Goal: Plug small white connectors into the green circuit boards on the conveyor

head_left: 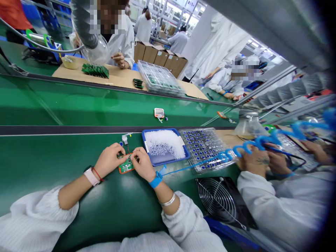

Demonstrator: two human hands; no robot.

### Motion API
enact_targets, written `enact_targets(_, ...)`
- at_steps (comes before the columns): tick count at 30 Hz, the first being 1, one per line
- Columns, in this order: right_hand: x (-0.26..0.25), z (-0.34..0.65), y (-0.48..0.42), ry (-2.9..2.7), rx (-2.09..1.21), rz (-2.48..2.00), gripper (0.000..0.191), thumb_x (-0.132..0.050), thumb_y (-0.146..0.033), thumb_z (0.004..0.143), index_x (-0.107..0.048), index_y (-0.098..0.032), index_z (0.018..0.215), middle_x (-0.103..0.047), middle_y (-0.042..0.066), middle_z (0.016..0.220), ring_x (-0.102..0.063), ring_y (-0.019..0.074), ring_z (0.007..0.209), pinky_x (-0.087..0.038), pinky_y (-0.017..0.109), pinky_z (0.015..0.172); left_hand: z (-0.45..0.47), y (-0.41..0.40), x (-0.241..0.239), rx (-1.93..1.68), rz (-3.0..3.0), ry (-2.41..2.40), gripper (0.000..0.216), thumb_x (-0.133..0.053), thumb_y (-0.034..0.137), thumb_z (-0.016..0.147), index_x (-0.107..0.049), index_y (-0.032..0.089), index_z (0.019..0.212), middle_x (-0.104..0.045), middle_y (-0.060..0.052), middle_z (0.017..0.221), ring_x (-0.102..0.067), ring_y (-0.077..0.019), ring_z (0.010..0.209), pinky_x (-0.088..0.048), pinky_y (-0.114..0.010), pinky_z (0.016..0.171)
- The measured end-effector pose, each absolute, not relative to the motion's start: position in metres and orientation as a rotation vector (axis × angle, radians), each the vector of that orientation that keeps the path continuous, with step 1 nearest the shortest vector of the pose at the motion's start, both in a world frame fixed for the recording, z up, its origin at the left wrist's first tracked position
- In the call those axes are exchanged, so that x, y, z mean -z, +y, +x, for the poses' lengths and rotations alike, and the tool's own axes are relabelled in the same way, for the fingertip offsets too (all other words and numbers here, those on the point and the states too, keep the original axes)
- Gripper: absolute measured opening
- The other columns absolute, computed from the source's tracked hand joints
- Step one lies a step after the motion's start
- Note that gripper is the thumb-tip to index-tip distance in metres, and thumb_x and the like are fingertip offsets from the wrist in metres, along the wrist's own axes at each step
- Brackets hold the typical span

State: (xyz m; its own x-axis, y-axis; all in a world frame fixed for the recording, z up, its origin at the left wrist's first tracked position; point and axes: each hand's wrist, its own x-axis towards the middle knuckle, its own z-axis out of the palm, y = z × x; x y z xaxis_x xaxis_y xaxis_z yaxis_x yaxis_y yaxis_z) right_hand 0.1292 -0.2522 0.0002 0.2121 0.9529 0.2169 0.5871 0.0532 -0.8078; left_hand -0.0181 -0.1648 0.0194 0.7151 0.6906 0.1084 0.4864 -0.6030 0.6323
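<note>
A green circuit board (pixel 126 167) in an orange-edged case lies on the green table between my hands. My left hand (pixel 109 161) comes in from the left, thumb and fingertips pinched together over the board's upper left part; anything between them is too small to make out. Thumb and fingers of my right hand (pixel 143 163) are closed on the board's upper right edge. Thin wires run up from the board to a small white-grey part (pixel 125 140) with a yellow-tipped strip. A blue wrist strap (pixel 156 180) with a coiled cord is around my right wrist.
Right of the board stands a blue tray (pixel 152 162) of small white pieces, then a clear tray (pixel 195 167) of dark blue parts. A black fan (pixel 217 197) with a wire guard sits near a co-worker's hands (pixel 256 161). The coiled blue cord (pixel 249 145) crosses there.
</note>
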Motion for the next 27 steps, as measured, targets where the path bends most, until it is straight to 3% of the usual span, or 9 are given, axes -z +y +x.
enact_targets(5, -0.026, 0.143, -0.264, -1.447, -0.312, -1.56, 0.01, -0.049, -0.016, 0.082, -0.056, -0.019, 0.076, -0.054, 0.006, 0.09, -0.053, 0.0178, 0.091, -0.044, 0.034, 0.084, -0.035, -0.189, -0.015, -0.499, 2.587, 0.814, 0.051, -0.065, 0.054, 0.073, -0.056, 0.021, 0.111, -0.063, -0.009, 0.108, -0.055, -0.0272, 0.099, -0.043, -0.038, 0.08)
enact_targets(8, -0.037, 0.186, -0.273, -1.348, -0.057, -1.656, 0.009, -0.049, -0.021, 0.083, -0.056, -0.019, 0.078, -0.054, 0.006, 0.089, -0.053, 0.019, 0.09, -0.042, 0.036, 0.084, -0.04, -0.197, -0.015, -0.471, 2.676, 0.745, 0.06, -0.065, 0.051, 0.075, -0.049, 0.025, 0.127, -0.06, -0.008, 0.121, -0.051, -0.0301, 0.11, -0.04, -0.043, 0.089)
enact_targets(11, -0.029, 0.249, -0.285, -1.242, 0.097, -1.861, 0.011, -0.053, -0.028, 0.078, -0.058, -0.018, 0.077, -0.056, 0.009, 0.09, -0.052, 0.0218, 0.09, -0.042, 0.039, 0.082, -0.037, -0.186, -0.021, -0.387, 2.558, 0.709, 0.055, -0.065, 0.046, 0.075, -0.052, 0.026, 0.125, -0.065, -0.008, 0.111, -0.057, -0.028, 0.1, -0.043, -0.042, 0.085)
enact_targets(16, -0.006, 0.317, -0.31, -1.19, 0.137, -2.154, 0.015, -0.053, -0.032, 0.073, -0.056, -0.019, 0.065, -0.059, 0.008, 0.075, -0.052, 0.0233, 0.082, -0.04, 0.042, 0.082, -0.013, -0.126, -0.042, -0.43, 1.809, 0.761, 0.054, -0.059, 0.053, 0.076, -0.051, 0.019, 0.117, -0.068, -0.005, 0.087, -0.064, -0.0213, 0.079, -0.049, -0.036, 0.072)
enact_targets(19, -0.002, 0.321, -0.315, -1.225, 0.104, -2.175, 0.016, -0.052, -0.032, 0.074, -0.057, -0.019, 0.066, -0.06, 0.008, 0.076, -0.052, 0.0233, 0.082, -0.04, 0.04, 0.081, 0.003, -0.081, -0.055, -0.815, 1.607, 0.907, 0.055, -0.054, 0.054, 0.078, -0.048, 0.016, 0.116, -0.066, -0.008, 0.093, -0.064, -0.0208, 0.084, -0.049, -0.035, 0.073)
enact_targets(22, -0.001, 0.316, -0.313, -1.253, 0.109, -2.166, 0.014, -0.053, -0.031, 0.074, -0.058, -0.019, 0.068, -0.06, 0.008, 0.079, -0.053, 0.0237, 0.085, -0.04, 0.04, 0.082, 0.006, -0.042, -0.058, -1.109, 1.819, 1.068, 0.063, -0.062, 0.049, 0.073, -0.041, 0.018, 0.124, -0.06, -0.009, 0.11, -0.059, -0.0228, 0.102, -0.046, -0.035, 0.083)
enact_targets(27, 0.003, 0.314, -0.309, -1.227, 0.18, -2.238, 0.012, -0.053, -0.029, 0.075, -0.058, -0.018, 0.072, -0.057, 0.01, 0.084, -0.051, 0.0248, 0.088, -0.038, 0.042, 0.084, -0.021, -0.004, -0.033, -0.867, 2.384, 1.303, 0.068, -0.063, 0.047, 0.071, -0.041, 0.018, 0.129, -0.054, -0.013, 0.124, -0.049, -0.031, 0.114, -0.036, -0.043, 0.097)
